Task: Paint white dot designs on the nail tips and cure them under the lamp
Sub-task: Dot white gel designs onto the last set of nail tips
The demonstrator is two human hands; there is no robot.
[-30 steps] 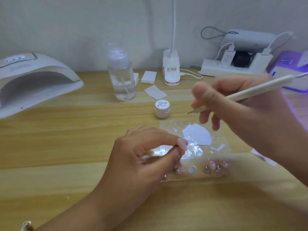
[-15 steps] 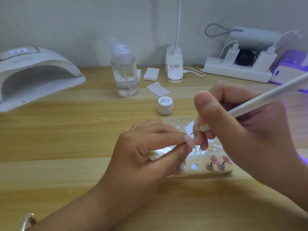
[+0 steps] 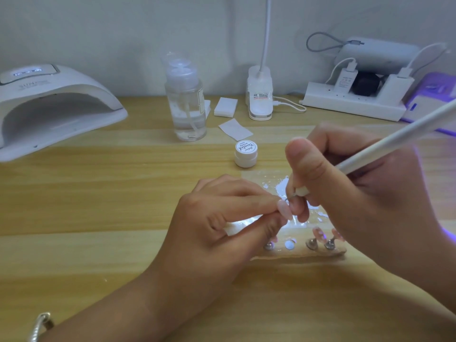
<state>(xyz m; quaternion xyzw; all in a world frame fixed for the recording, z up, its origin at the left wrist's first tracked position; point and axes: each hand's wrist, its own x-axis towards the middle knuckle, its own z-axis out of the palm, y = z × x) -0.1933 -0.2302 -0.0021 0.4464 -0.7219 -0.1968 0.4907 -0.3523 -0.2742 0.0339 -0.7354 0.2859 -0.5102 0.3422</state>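
Note:
My left hand (image 3: 217, 223) pinches a pale pink nail tip (image 3: 282, 207) between thumb and forefinger above a clear holder block (image 3: 296, 253). My right hand (image 3: 357, 193) grips a white dotting pen (image 3: 385, 141), and its fine metal point touches the held tip. Two more pink nail tips (image 3: 318, 234) stand on metal pegs in the block. A clear sheet with a smear of white gel (image 3: 281, 190) lies just behind my fingers. The small white gel pot (image 3: 244, 154) stands closed beyond it. The white curing lamp (image 3: 49, 107) sits at the far left, mouth facing the table.
A clear pump bottle (image 3: 187, 104) stands at the back centre, with white wipe pads (image 3: 225, 107) and a loose wipe (image 3: 235, 129) beside it. A clip lamp base (image 3: 260, 99) and a power strip (image 3: 355, 104) with chargers line the wall. A purple-lit device (image 3: 434, 95) sits far right.
My right hand came down and left from above the gel smear, bringing the pen's point onto the nail tip. My left hand lifted the tip slightly toward it.

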